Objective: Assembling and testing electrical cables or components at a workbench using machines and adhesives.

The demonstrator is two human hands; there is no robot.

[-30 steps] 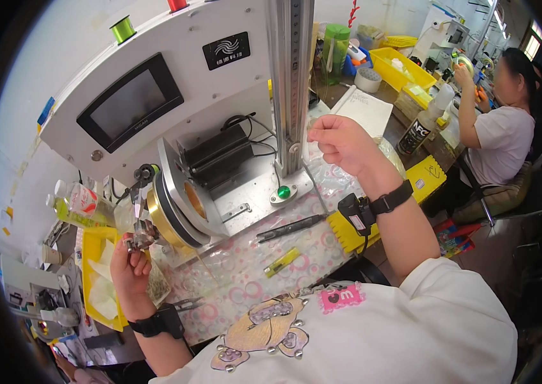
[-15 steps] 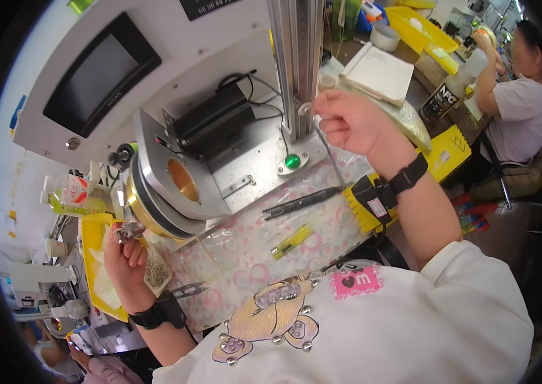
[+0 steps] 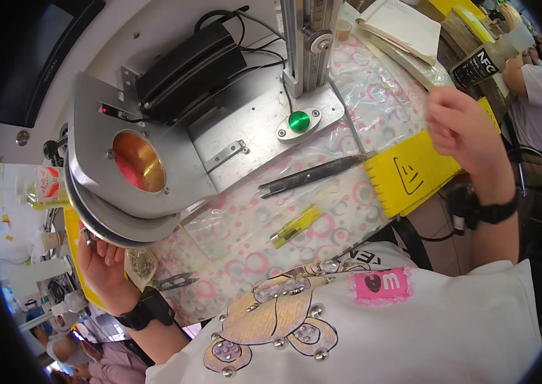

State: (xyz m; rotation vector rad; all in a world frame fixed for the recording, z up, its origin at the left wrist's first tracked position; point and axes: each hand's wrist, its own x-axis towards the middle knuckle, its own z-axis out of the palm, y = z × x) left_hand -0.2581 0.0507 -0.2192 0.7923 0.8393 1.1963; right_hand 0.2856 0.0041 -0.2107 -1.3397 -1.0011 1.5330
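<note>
My left hand (image 3: 101, 262) reaches up under the rim of the machine's round metal disc (image 3: 114, 221). Its fingers are curled around a small metal piece (image 3: 84, 234), partly hidden by the disc. My right hand (image 3: 460, 128) hangs in the air above the yellow pad (image 3: 412, 173) at the table's right edge, fingers pinched together with nothing visible in them. The machine's grey head plate with an amber lens (image 3: 136, 160) sits between my hands. A green button (image 3: 298, 121) is on its base by the upright column (image 3: 306, 38).
Black tweezers (image 3: 312, 176), a yellow-green tool (image 3: 295, 225) and small snips (image 3: 175, 280) lie on the dotted table cover (image 3: 245, 256). A small bag (image 3: 139, 262) is by my left hand. A notebook (image 3: 399, 22), a dark carton (image 3: 479, 64) and another person (image 3: 540, 102) are at the far right.
My right hand has moved away from the column, out to the right over the yellow pad. My left hand stays under the disc. The view has tipped down and closer to the machine.
</note>
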